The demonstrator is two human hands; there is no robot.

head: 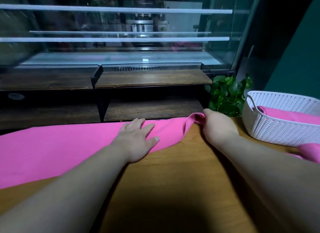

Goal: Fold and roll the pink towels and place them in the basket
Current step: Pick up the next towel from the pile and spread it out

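Concealed and cropped areas: the pink towel (60, 146) runs off the left frame edge, so its full length cannot be determined. The fingertips of the right hand (219, 127) are hidden behind the back of the hand and the cloth. The white basket (270, 128) is cut off at the right edge. It holds a second pink towel (290, 115), and whether that one is rolled or only folded is not clear. A further pink cloth (310, 151) lies in front of the basket, partly covered by the right forearm. The glass display case (121, 33) behind is dim and full of reflections.

Towel position: the pink towel lies spread across the far part of the wooden table (181, 172), left of the basket. The left hand (136, 137) rests flat on it near its right end, fingers straight and spread, palm down. The right hand is curled round the towel's far right corner, which is raised off the table in a small fold. The two hands are near each other but apart.

Also present: a green plant (226, 95) and a black-framed shelf (152, 78).
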